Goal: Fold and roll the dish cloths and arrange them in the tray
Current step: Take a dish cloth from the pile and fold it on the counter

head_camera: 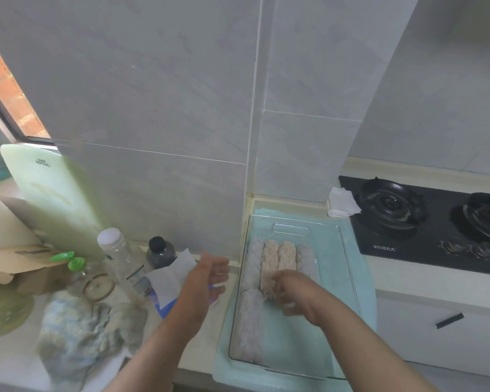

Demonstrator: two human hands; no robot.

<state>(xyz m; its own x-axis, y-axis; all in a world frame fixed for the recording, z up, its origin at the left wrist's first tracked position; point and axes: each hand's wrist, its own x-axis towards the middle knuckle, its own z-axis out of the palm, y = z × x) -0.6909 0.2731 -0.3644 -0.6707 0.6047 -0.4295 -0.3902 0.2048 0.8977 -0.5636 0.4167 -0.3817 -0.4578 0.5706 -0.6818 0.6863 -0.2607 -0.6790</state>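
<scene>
Rolls: packed in the far and left parts of the tray.
Right hand: fingers curled round the near end of a beige roll.
Left hand: spread, empty, beside the tray.
Risk: released slackly, the roll may unwind and shove its neighbours.

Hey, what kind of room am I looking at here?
Most likely a home kitchen: there is a black gas hob, a tiled wall and a pale green cutting board.

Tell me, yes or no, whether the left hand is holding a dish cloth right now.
No, the left hand hovers beside the tray with its fingers spread and nothing in its grip.
</scene>
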